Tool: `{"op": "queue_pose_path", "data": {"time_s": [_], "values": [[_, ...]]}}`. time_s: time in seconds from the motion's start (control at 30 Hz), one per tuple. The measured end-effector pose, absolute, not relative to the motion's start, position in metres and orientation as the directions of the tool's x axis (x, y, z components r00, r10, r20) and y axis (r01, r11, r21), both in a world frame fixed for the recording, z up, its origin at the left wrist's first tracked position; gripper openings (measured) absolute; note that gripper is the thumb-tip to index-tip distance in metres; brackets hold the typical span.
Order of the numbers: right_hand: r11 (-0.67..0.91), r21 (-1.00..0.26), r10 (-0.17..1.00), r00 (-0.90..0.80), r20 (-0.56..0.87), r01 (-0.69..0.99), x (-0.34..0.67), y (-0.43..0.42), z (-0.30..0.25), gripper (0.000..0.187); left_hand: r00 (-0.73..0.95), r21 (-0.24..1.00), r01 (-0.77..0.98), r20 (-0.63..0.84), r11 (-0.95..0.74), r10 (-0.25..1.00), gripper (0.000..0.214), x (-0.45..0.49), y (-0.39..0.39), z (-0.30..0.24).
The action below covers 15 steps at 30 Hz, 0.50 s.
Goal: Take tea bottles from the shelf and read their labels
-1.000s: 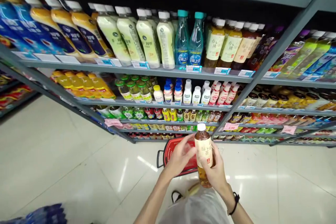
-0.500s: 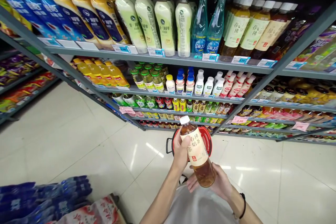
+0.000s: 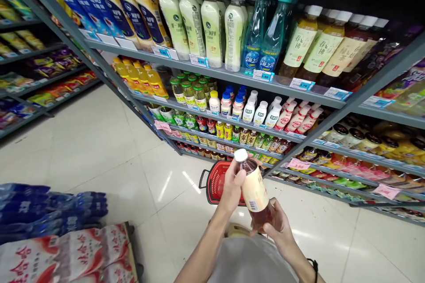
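Brown-filled plastic bottle point(image 3: 255, 190), white-capped and cream-labelled, is best steadied at both ends: shoulder finger-gripped by the left hand point(image 3: 233, 185), base seemingly cupped by the right hand point(image 3: 282, 232).

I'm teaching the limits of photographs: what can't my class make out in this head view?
Head view:
Cream-labelled, white-capped plastic bottle of brown drink: its far side, turned away.
Red plastic basket: part of its right side, behind the left hand and bottle.
Red-and-white plastic-wrapped packs: their outer ends, cut off by the left and bottom edges.
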State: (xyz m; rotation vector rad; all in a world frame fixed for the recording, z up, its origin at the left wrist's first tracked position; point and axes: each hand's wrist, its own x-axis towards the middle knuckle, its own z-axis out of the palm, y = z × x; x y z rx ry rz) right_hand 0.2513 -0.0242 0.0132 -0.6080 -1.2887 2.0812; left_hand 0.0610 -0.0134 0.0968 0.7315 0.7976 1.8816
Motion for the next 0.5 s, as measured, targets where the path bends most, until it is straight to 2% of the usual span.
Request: {"op": "queue_pose_path", "data": {"time_s": [0.1,0.23,0.37,0.5], "values": [[-0.125,-0.974,0.818,-0.575,0.007,-0.190,0.277,-0.014,0.006,0.045,-0.387,0.794,-0.461,0.222,-0.397,0.895,0.050,0.085,-0.007,0.103],[0.165,-0.984,0.929,-0.326,0.178,-0.067,0.299,-0.010,0.009,0.047,-0.372,0.776,-0.515,0.182,-0.365,0.910,0.044,0.113,-0.001,0.108],[0.293,-0.955,0.928,-0.226,0.295,-0.046,0.311,-0.012,0.011,0.051,-0.366,0.761,-0.543,0.166,-0.355,0.916,0.041,0.130,0.001,0.110],[0.344,-0.938,0.918,-0.196,0.344,-0.036,0.316,-0.015,0.012,0.052,-0.340,0.749,-0.550,0.204,-0.370,0.918,0.037,0.138,0.001,0.111]]}}
